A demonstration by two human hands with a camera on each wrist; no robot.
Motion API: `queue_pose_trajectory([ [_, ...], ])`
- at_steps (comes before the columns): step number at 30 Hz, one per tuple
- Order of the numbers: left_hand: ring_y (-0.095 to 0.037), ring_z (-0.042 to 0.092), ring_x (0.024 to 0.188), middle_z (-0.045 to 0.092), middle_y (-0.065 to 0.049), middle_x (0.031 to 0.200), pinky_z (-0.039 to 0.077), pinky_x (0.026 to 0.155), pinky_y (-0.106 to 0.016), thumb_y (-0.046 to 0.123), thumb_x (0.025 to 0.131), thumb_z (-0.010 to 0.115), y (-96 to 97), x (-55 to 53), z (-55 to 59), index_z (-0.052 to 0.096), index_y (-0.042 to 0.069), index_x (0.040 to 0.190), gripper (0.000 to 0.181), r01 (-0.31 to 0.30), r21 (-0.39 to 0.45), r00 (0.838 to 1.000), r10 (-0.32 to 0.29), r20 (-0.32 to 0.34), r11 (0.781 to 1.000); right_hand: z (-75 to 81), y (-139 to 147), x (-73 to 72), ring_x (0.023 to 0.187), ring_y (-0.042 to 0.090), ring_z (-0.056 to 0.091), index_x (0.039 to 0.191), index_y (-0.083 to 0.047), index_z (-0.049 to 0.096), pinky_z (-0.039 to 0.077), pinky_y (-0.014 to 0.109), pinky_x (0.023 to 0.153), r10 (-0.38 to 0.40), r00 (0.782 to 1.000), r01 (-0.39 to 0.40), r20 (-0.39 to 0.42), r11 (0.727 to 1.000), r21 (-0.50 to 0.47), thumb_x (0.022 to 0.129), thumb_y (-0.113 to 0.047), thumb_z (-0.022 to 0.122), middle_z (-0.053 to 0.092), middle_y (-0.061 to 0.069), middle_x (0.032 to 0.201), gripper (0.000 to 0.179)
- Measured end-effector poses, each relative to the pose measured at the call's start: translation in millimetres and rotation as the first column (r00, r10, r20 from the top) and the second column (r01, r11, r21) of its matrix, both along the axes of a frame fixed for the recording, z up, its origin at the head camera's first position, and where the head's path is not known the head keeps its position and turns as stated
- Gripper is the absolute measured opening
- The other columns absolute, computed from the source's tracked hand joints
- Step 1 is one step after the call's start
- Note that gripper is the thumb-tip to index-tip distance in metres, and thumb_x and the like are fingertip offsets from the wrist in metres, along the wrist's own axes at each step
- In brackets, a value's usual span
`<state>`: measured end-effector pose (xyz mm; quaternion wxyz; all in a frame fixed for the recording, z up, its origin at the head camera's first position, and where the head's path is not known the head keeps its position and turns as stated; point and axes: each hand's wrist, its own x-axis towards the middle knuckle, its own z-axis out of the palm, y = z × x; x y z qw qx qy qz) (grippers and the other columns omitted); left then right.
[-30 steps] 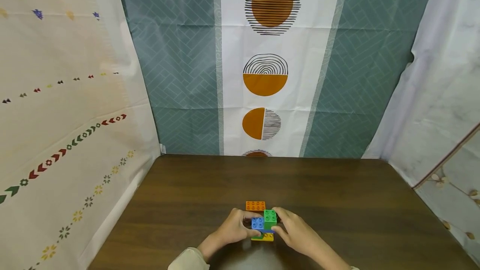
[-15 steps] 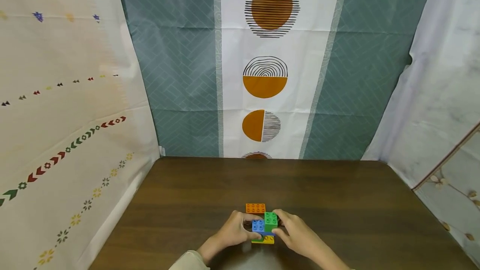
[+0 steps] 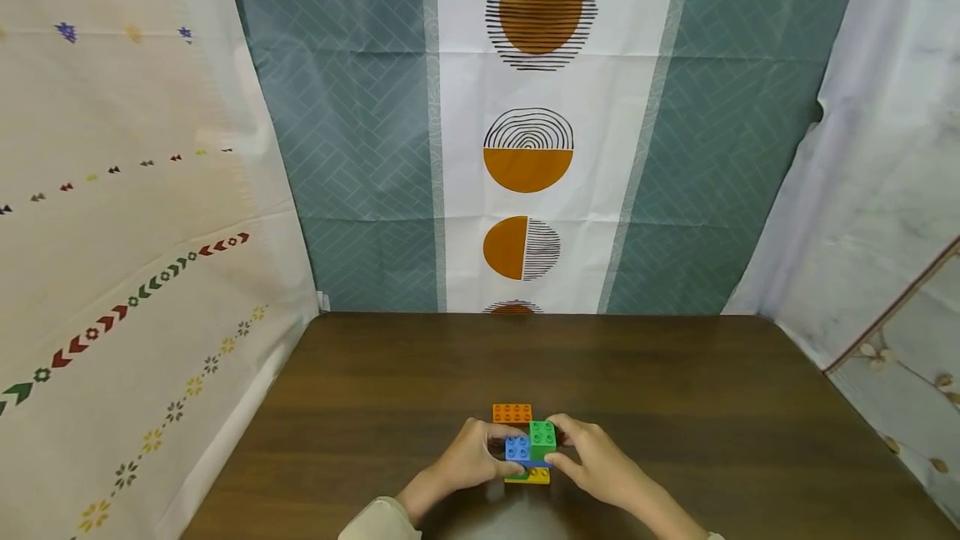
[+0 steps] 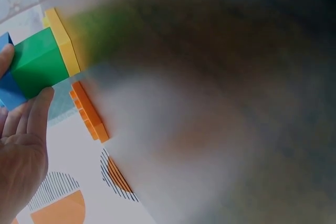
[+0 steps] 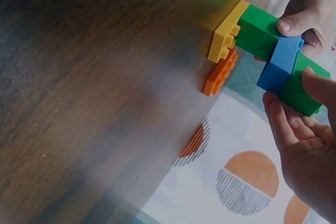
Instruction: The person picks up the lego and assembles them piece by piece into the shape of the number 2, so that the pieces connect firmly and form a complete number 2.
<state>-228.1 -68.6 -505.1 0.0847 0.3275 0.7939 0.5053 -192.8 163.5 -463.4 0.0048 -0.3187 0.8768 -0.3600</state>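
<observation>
Gripping lower green brick [image 5: 256,29] with left hand [image 3: 471,454] at nine o'clock, upper green [image 3: 542,438] with right hand [image 3: 596,461] at three; best to press straight down through blue [image 3: 517,447], keeping yellow [image 3: 539,477] flat on tabletop [image 3: 375,407].

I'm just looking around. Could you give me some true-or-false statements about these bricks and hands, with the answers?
1. The lower green brick rests on the yellow brick. True.
2. The blue brick is the topmost brick. False: the upper green brick sits on it.
3. The orange brick is joined to the blue brick. False: it lies separately on the table.
4. The left hand touches the lower green brick. True.
5. The right hand grips the yellow brick. False: it grips the upper green brick.
</observation>
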Motion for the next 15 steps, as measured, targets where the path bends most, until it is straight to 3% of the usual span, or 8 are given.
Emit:
queue_pose_trajectory([
  [10,0.004,0.064,0.074,0.076,-0.012,0.094,0.053,0.064,-0.014,0.011,0.076,0.083,-0.4,-2.5,1.9,0.073,0.001,0.109,0.036,-0.013,-0.033,1.0,0.014,0.013,0.999,1.1,1.7,-6.1,0.099,0.021,0.067,0.121,0.001,0.057,0.056,0.027,0.083,0.004,0.996,-0.002,0.089,1.0,-0.03,0.094,-0.023,0.065,0.067,0.013,0.114,0.038],
  [15,0.005,0.064,0.074,0.076,-0.012,0.093,0.052,0.064,-0.013,0.013,0.075,0.084,0.2,-3.4,0.9,0.073,0.0,0.109,0.038,-0.02,-0.067,0.999,0.018,-0.026,0.998,0.0,4.8,-7.7,0.102,0.026,0.066,0.121,0.003,0.059,0.057,0.036,0.085,-0.001,0.994,0.004,0.112,0.999,-0.032,0.092,-0.025,0.067,0.066,0.017,0.118,0.042],
])
